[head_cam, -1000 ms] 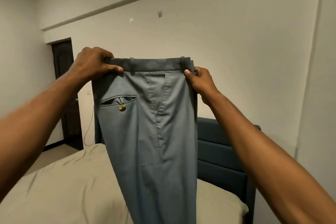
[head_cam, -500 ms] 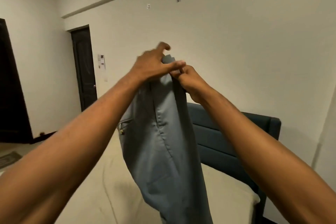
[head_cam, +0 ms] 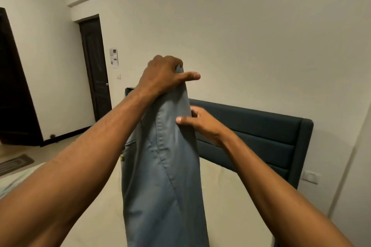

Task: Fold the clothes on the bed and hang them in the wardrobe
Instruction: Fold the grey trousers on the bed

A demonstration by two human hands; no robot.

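Trousers (head_cam: 166, 166): grey, doubled lengthwise, hanging over bed (head_cam: 230, 196). Right hand (head_cam: 202, 124): thumb and fingers pinching the fold edge below the waist. Left hand (head_cam: 162, 75): clamped on waistband, thumb extended. Advice: align seams, slide right hand downward smoothing. Headboard (head_cam: 261, 130) behind.

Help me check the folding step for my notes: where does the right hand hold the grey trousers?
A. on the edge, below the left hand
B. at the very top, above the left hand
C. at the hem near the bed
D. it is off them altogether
A: the right hand pinches the edge of the trousers lower down, while the left hand grips their top.
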